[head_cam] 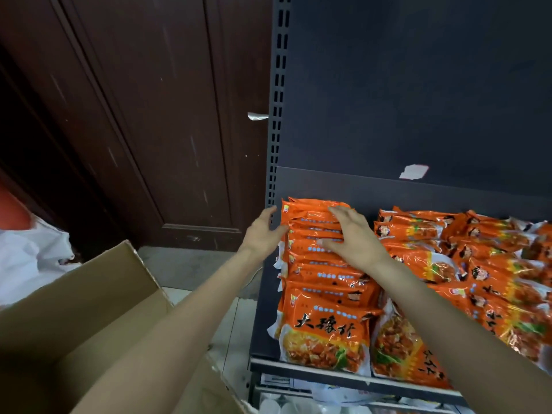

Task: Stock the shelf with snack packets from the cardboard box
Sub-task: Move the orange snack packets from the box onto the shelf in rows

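Orange snack packets [324,297] lie overlapped in a row along the left end of the dark shelf [310,370]. More orange packets [484,264] cover the shelf to the right. My left hand [263,234] touches the left side of the row near its far end, fingers straight. My right hand [352,234] lies flat on top of the far packets, fingers spread and pressing down. The open cardboard box [89,294] sits at the lower left under my left forearm; its inside is hidden.
A slotted grey upright [276,115] and the dark back panel [418,85] stand behind the shelf. A brown wooden door [134,115] is at the left. White bags [27,255] lie on the floor beyond the box. A lower shelf holds white items [298,404].
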Demonstrator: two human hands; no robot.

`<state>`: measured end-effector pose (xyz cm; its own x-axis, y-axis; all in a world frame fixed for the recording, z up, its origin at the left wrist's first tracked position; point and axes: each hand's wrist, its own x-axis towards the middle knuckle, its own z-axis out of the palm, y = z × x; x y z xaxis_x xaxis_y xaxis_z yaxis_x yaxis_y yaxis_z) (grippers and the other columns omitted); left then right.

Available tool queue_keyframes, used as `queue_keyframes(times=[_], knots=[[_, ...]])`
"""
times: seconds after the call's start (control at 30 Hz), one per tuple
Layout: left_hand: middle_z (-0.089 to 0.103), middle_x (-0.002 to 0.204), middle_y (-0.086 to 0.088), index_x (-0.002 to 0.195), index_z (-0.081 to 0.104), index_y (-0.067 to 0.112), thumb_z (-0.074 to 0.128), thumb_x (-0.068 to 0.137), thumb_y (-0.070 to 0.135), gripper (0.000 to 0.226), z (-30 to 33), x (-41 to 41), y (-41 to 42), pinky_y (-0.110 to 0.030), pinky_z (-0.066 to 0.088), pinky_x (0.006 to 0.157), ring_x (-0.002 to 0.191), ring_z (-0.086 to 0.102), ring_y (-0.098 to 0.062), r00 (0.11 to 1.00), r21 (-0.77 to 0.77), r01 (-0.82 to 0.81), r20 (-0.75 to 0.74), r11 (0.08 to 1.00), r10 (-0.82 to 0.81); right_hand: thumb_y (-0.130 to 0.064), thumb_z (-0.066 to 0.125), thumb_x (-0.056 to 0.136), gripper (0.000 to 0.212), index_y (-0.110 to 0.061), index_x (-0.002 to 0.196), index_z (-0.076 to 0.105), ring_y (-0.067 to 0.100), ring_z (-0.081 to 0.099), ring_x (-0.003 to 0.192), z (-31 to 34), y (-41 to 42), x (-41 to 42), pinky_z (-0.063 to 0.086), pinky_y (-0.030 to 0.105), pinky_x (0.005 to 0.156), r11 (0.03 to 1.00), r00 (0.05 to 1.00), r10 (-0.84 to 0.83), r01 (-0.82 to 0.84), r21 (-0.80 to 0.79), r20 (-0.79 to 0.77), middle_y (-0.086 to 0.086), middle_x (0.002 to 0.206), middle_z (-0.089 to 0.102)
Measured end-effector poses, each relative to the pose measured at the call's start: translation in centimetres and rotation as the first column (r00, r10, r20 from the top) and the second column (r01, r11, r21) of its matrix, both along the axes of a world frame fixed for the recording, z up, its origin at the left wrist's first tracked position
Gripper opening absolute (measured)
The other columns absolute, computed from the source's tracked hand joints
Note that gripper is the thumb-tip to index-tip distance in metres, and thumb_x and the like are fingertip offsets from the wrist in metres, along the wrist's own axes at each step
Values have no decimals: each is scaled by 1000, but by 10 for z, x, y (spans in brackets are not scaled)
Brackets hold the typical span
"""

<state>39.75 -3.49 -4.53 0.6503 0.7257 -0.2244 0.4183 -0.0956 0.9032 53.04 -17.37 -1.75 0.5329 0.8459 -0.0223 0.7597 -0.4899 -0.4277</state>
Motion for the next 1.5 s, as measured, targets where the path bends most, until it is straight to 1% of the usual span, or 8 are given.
queue_keyframes(times=[0.37,0.5,0.6,0.77,0.9,1.1,1.27,1.5], knots=[[47,138,-5,147,18,31,61,89,23,73,-6,45,18,-45,45,100,117,53,-24,992,-179,127,43,976,-121,-57,58,81,85,-22,148,19,26,13,143,-3,22,20,25,42,113,976,999,-7,18,-218,54,6,155,16],[36,147,-3,148,16,28,56,92,26,69,9,30,12,-38,37,106,133,39,-23,979,109,203,-53,973,-199,-57,54,84,79,-24,148,21,24,13,143,1,15,16,21,39,114,981,998,20,-8,-191,59,4,156,15],[35,148,-1,145,27,25,51,94,34,57,20,1,-11,-36,26,112,138,28,-19,959,411,275,-51,869,-279,-47,55,88,67,-22,145,30,19,18,141,4,-8,9,23,35,115,998,998,45,-43,-42,40,1,153,22],[36,148,1,141,38,23,50,91,45,56,18,-28,-45,-31,21,114,139,26,-14,834,470,550,-262,690,-486,-43,53,90,58,-22,142,36,14,29,134,4,-46,-6,27,29,110,991,991,130,-129,-35,33,-4,146,34],[30,151,4,144,33,23,61,81,53,75,11,-40,-56,-37,17,118,142,18,-15,819,431,572,-340,698,-461,-44,52,90,58,-22,142,35,14,28,135,2,-61,-15,27,31,111,981,984,175,-173,-93,14,-4,146,34],[2,158,6,150,5,22,74,68,54,111,-1,-52,-76,-38,8,117,145,-4,-13,729,550,674,-601,493,-326,-64,57,78,90,-23,148,18,14,18,141,-6,-84,-31,27,35,111,941,961,269,-246,-231,69,-6,154,19],[1,158,3,149,-1,21,76,66,53,117,-7,-54,-87,-36,2,117,145,-6,-14,738,595,660,-627,458,-249,-61,74,62,123,-21,149,-2,19,4,145,-12,-91,-36,12,36,116,895,923,339,-255,-366,184,0,157,2],[2,158,0,149,0,18,76,62,56,122,-16,-52,-85,-36,0,117,145,-6,-17,743,644,658,-639,392,-197,-53,77,65,119,-17,149,1,21,16,141,-20,-83,-39,17,36,115,917,881,333,-219,-333,337,3,153,14]])
